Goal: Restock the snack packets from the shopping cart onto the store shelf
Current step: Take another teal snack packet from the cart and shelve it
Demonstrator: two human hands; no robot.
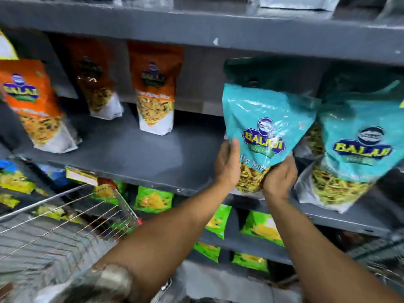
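Observation:
A teal snack packet (265, 125) is held upright at the front edge of the grey middle shelf (135, 154). My left hand (226, 164) grips its lower left side, thumb on the front. Its lower right corner is gripped by my right hand (279, 179). Just to the right, a second teal packet (358, 154) leans on the same shelf. Three orange packets stand further left: one at the front left (32, 106), one in shadow at the back (96, 82), one at the back middle (155, 88). The wire shopping cart (72, 213) sits at the lower left.
The shelf above (218, 33) overhangs the packets and carries pale bags. Lower shelves hold several green and yellow chip packets (153, 199). A yellow price tag (82, 176) hangs on the middle shelf's front edge. Bare shelf surface lies between the orange and teal packets.

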